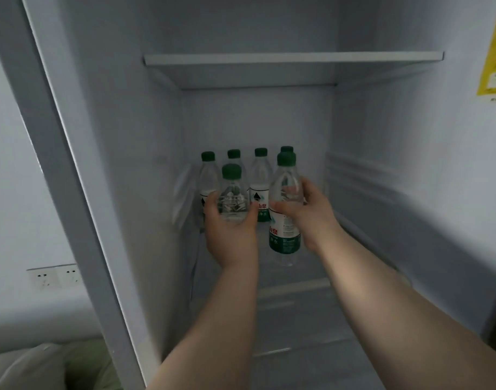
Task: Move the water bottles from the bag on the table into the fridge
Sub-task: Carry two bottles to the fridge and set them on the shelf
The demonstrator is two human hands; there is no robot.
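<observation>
Both forearms reached into the open fridge [409, 164], each hand carrying one water bottle. Left hand [231, 235] had its fingers [210, 202] wrapped round a bottle [232, 198]; right hand [311, 215] gripped a second bottle [284, 209] at mid-body. Both stood upright, long axis vertical, green caps up, just in front of the back row of four bottles [259, 181] on the fridge shelf [297, 288]. Best practice, I judge: lower each straight down, base flat, clear of the row, before letting go
</observation>
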